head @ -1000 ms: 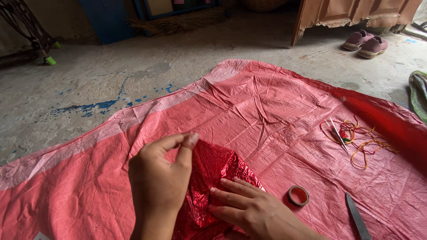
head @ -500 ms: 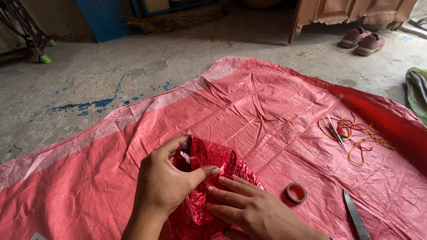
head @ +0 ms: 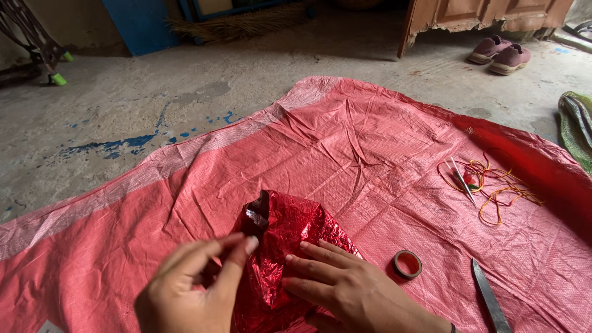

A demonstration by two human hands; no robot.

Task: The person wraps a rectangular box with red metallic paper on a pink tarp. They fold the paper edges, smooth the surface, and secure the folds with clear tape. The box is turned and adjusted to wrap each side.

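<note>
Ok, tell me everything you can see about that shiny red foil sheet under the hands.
The red foil sheet is glossy, metallic and heavily crinkled, folded into a puffed mound with a silvery underside showing near its top. It lies on the pink woven mat. The right hand presses flat on it; the left hand touches its left edge with its fingertips.

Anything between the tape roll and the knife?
Nothing: head view shows only bare red woven sheet between the tape roll and the knife.
</note>
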